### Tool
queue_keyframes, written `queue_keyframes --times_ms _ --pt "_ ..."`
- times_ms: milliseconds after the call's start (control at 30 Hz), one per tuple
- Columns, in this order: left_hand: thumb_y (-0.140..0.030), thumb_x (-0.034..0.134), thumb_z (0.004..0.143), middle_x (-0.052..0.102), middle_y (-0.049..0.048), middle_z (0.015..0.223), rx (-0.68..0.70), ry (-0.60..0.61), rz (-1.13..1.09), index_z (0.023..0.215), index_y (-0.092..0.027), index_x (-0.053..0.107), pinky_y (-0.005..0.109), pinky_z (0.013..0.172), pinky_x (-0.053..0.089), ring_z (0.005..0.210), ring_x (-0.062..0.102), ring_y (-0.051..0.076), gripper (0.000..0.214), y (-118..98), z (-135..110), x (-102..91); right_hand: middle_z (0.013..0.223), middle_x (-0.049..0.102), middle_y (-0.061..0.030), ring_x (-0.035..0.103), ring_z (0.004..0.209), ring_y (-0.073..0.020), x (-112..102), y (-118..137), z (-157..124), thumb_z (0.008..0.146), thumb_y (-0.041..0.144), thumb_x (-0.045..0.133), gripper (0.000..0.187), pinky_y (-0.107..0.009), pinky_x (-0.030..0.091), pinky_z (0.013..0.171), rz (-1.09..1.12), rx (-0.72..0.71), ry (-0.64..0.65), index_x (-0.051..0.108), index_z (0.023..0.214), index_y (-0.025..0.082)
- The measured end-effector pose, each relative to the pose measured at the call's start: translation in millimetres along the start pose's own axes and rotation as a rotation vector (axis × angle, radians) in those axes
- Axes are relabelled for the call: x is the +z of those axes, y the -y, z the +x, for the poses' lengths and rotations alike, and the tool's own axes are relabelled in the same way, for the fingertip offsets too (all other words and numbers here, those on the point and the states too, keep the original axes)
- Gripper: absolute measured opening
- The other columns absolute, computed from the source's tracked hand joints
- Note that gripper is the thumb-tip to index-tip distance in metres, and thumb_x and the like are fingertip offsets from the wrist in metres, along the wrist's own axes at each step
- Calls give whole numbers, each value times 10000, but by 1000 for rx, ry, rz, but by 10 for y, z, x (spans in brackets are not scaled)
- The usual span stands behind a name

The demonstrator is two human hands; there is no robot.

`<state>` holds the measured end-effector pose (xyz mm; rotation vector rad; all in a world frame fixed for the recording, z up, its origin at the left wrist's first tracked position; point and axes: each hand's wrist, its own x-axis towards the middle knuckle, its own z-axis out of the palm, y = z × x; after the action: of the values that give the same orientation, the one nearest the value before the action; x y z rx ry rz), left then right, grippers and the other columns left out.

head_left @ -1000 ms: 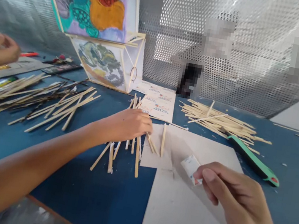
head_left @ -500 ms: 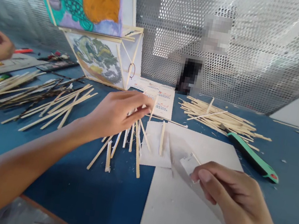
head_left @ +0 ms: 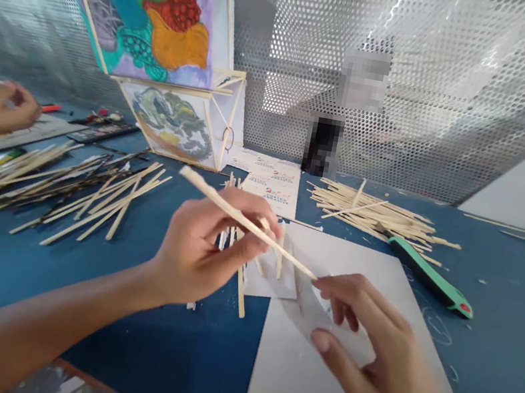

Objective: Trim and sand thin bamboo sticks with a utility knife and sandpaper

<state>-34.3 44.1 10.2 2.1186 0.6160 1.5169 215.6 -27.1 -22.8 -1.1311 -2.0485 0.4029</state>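
Note:
A thin pale wooden stick (head_left: 221, 203) slants down to the right, pinched between the thumb and fingers of my left hand (head_left: 201, 257). It is held above the table, its left end looking whitish. My right hand (head_left: 376, 359) has its thumb spread away from its fingers, and the index fingertip touches or nearly touches the stick's lower right end. Beneath my hands lie a large white board (head_left: 291, 378) and a smaller white sheet (head_left: 257, 284). Several short sticks (head_left: 241, 294) lie around that sheet, partly hidden by my left hand.
A green utility knife (head_left: 431, 277) lies right of the board, beside a pile of sticks (head_left: 372, 209). More sticks (head_left: 103, 202) spread at left, near another person's hand (head_left: 1, 110). Behind stand a colourful painting (head_left: 168, 38), a smaller painted panel (head_left: 168, 122) and a printed abrasive sheet (head_left: 274, 188).
My left hand came back from the short sticks with a stick raised in it. My right hand, earlier pinched near a small white piece, has opened and come to the stick's end.

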Motion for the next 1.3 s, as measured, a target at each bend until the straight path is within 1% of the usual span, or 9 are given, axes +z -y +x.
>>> queue_keyframes --times_ms 167,233,333,567,767,900,1067,1200,1300 --pt "-102 704 902 775 17 893 55 140 5 1000 -183 708 194 627 579 721 716 109 127 -147 -69 94 849 582 -20 565 647 -163 119 67 -63 945 350 655 273 -260 484 493 11 154 -107 496 1149 264" --pt "-98 707 894 775 16 884 47 161 -2 1001 -170 713 189 643 576 697 708 96 129 -185 -71 116 854 595 -18 568 654 -153 128 86 -58 962 339 641 253 -231 429 436 63 132 -38 526 1177 274" --pt "-83 702 891 764 1 874 14 147 -30 1007 -182 713 180 637 579 660 694 81 153 -211 -74 138 787 604 12 540 607 -118 117 123 -17 1004 267 589 44 -226 424 488 127 73 39 614 1039 273" --pt "-108 669 930 751 -2 820 -29 181 -47 993 -191 710 201 655 583 671 695 97 112 -228 -71 153 777 636 16 559 630 -119 128 136 33 999 281 604 66 -255 452 601 232 90 144 657 990 242" --pt "-89 653 953 781 44 971 135 258 2 1103 -167 694 181 767 592 826 731 110 174 -260 -123 238 744 595 27 471 608 -108 189 141 9 1013 256 585 118 -252 397 588 289 75 138 649 918 225" --pt "-76 604 967 789 66 1058 343 175 317 1227 -152 676 189 856 574 934 738 125 280 -210 -118 168 742 572 22 492 656 -114 140 159 -1 1025 237 553 157 -246 402 618 396 85 159 619 884 218" --pt "-95 658 907 792 67 1026 576 141 861 1203 -176 716 323 770 555 830 730 193 312 -2 61 -106 668 501 45 433 576 -101 87 122 -21 1066 327 503 232 -245 351 556 536 229 114 593 882 218" --pt "-119 603 937 790 61 1020 386 340 1092 1093 -171 754 365 785 553 885 736 235 223 186 141 -194 611 448 59 393 562 -107 39 98 -17 1076 393 478 277 -249 332 551 620 293 80 564 878 219" --pt "-155 589 958 761 86 1191 131 429 999 1201 -178 723 374 857 555 994 729 245 278 252 121 -142 634 456 54 392 567 -105 -12 98 -22 1084 408 449 296 -247 322 548 654 285 162 554 882 220"
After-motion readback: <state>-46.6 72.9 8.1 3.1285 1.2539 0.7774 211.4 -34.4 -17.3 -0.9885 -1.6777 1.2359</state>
